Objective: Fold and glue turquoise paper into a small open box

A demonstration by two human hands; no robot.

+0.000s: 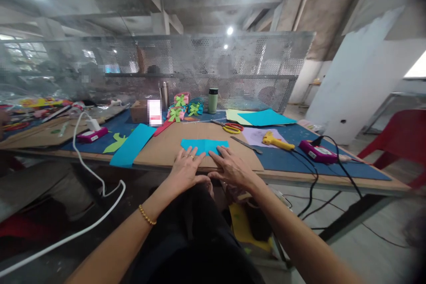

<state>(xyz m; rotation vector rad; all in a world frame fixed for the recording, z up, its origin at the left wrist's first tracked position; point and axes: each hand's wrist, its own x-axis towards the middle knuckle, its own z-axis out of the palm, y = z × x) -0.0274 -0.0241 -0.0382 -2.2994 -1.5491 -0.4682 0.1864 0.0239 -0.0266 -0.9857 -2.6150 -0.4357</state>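
Nearest, the left hand (187, 169) and right hand (231, 168), fingers slightly spread, press flat on the folded blue paper (203, 145), which lies on the cardboard sheet (166, 146); beyond sit yellow-and-red-handled scissors (234, 128), then a green tumbler (213, 100).

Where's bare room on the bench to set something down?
Brown cardboard sheet: bare between the cyan paper strip and left hand, also behind the cyan paper piece under left and right hand. Crowded: right side, with red-and-yellow-handled scissors, metal blade, yellow glue gun.
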